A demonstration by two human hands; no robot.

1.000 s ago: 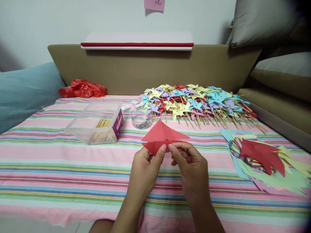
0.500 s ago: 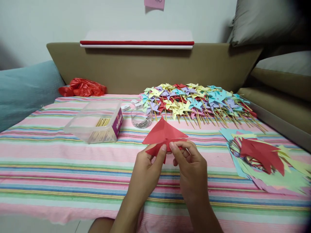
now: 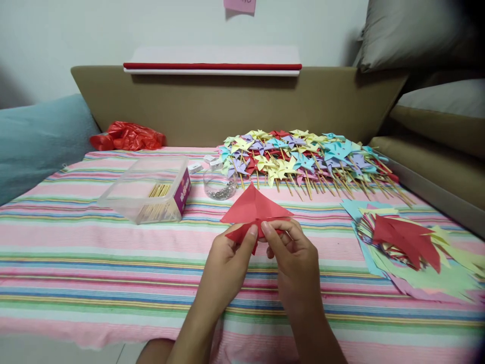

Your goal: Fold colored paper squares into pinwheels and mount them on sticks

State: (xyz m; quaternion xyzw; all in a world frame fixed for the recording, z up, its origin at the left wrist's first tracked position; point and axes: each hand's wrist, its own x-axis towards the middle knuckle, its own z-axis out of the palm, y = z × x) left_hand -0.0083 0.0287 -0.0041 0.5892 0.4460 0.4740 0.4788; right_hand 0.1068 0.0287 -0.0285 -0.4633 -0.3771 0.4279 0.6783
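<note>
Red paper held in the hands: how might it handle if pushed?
The red paper is probably light, looking thin. It likely bends easily, since its near part is folded. Its far corner, sticking out free, might crumple.

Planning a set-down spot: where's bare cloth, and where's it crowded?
Bare: striped cloth left of the left hand, in front of the clear box; also a narrower patch between the right hand and paper pile. Crowded: under the pinwheels and around the round tub, between box and pinwheels.
</note>
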